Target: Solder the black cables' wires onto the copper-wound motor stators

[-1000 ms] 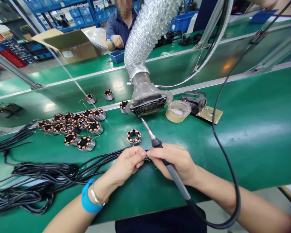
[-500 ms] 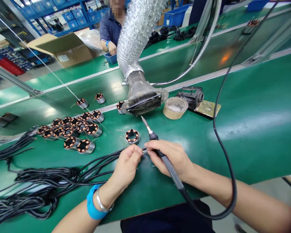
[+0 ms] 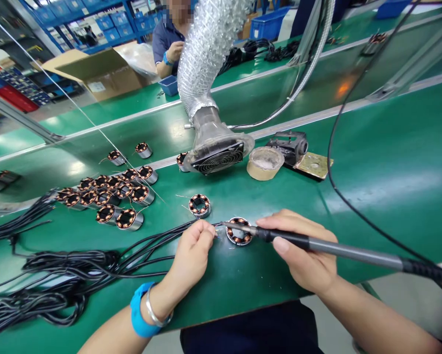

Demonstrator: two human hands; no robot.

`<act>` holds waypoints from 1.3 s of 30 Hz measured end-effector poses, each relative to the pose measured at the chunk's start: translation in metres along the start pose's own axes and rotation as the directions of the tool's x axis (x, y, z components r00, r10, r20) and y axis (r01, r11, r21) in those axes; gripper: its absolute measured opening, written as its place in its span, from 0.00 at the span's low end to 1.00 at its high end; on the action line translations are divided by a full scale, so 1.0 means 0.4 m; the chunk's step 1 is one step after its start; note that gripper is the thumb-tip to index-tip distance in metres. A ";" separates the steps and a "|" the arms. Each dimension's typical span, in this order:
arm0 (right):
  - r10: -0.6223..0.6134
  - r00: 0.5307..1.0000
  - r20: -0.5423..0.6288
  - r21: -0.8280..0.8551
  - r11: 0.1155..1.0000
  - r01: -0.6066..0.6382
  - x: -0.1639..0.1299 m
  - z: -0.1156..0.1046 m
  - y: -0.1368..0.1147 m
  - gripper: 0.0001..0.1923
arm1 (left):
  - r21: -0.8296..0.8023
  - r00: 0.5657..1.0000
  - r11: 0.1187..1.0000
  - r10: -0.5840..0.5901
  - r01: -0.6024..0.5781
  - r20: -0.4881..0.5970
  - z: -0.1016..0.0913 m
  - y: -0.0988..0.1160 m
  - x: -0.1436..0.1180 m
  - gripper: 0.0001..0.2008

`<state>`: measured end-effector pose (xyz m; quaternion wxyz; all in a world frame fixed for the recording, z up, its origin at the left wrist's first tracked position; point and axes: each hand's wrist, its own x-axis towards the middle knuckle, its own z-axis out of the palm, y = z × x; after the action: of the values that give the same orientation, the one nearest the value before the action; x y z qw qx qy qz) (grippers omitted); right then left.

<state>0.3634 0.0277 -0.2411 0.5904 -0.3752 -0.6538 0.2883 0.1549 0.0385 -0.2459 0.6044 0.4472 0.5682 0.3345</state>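
My right hand (image 3: 304,248) is closed around a soldering iron (image 3: 320,243), whose tip points left across the top of a copper-wound stator (image 3: 239,232). The tip ends close to the wire ends by my left fingertips; whether they touch I cannot tell. My left hand (image 3: 194,250) pinches the end of a black cable (image 3: 176,226), and thin wire ends show beside the fingers. Another stator (image 3: 199,205) stands just beyond my left hand, with fine leads sticking out to its left.
A fume extractor hood (image 3: 219,155) hangs over the bench. Behind it to the right are a round tan container (image 3: 265,163) and a black soldering stand (image 3: 289,146). Several stators (image 3: 128,219) and coiled black cables (image 3: 69,265) lie left. A co-worker (image 3: 169,44) sits opposite.
The soldering iron has swung from pointing up at the hood to lying nearly level toward my left fingertips. My right hand has moved right, uncovering the near stator. The co-worker's hand has risen.
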 end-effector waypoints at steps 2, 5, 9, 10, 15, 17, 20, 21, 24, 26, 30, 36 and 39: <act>0.055 0.998 -0.043 0.046 0.998 -0.053 -0.005 0.001 0.009 0.09 | 0.001 1.000 1.000 0.002 -0.002 -0.005 0.000 0.000 -0.002 0.14; 0.083 0.994 -0.068 0.073 0.994 -0.078 -0.007 0.006 0.018 0.07 | -0.003 1.000 1.000 0.004 -0.004 -0.004 0.001 -0.001 -0.004 0.14; 0.059 0.996 -0.061 0.027 0.998 -0.058 -0.004 0.009 0.017 0.07 | -0.001 1.000 1.000 0.006 -0.006 0.005 0.000 -0.005 -0.005 0.14; 0.054 0.997 -0.057 0.018 0.998 -0.054 -0.003 0.010 0.016 0.07 | 0.001 1.000 1.000 0.008 -0.008 0.004 0.000 -0.005 -0.005 0.14; 0.014 1.000 -0.026 0.005 1.000 -0.014 -0.001 0.014 0.010 0.07 | 0.022 1.000 1.000 0.016 -0.016 0.000 0.000 -0.004 -0.005 0.14; 0.001 1.000 -0.001 0.000 1.000 -0.001 -0.001 0.015 0.006 0.08 | 0.028 1.000 0.999 0.019 -0.019 -0.001 -0.001 -0.004 -0.004 0.14; -0.040 0.998 0.042 -0.019 0.999 0.041 0.002 0.016 -0.004 0.10 | 0.035 1.000 0.999 0.028 -0.028 -0.002 -0.001 -0.005 -0.003 0.14; -0.059 0.997 0.053 -0.031 0.998 0.061 0.004 0.016 -0.008 0.11 | 0.039 1.000 0.999 0.031 -0.031 -0.001 -0.001 -0.005 -0.004 0.14; -0.130 0.989 0.072 -0.055 0.989 0.134 0.010 0.021 -0.019 0.13 | 0.051 0.999 0.998 0.045 -0.045 -0.001 -0.001 -0.007 -0.004 0.15; -0.174 0.981 0.082 -0.056 0.982 0.179 0.011 0.026 -0.024 0.14 | 0.054 0.999 0.997 0.050 -0.050 -0.001 0.000 -0.006 -0.004 0.15; -0.221 0.972 0.083 -0.054 0.973 0.226 0.009 0.031 -0.024 0.14 | 0.062 0.999 0.997 0.047 -0.047 -0.010 0.001 -0.002 -0.004 0.15; -0.232 0.972 0.031 -0.055 0.971 0.233 0.008 0.022 -0.025 0.16 | 0.064 0.999 0.997 0.053 -0.052 -0.006 0.001 -0.004 -0.004 0.15; -0.230 0.973 0.029 -0.072 0.970 0.232 0.006 0.020 -0.027 0.16 | 0.063 0.998 0.997 0.055 -0.054 -0.009 0.000 -0.004 -0.004 0.15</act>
<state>0.3539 0.0243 -0.2321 0.5987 -0.3154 -0.7095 0.1968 0.1543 0.0364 -0.2468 0.5776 0.4794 0.5694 0.3352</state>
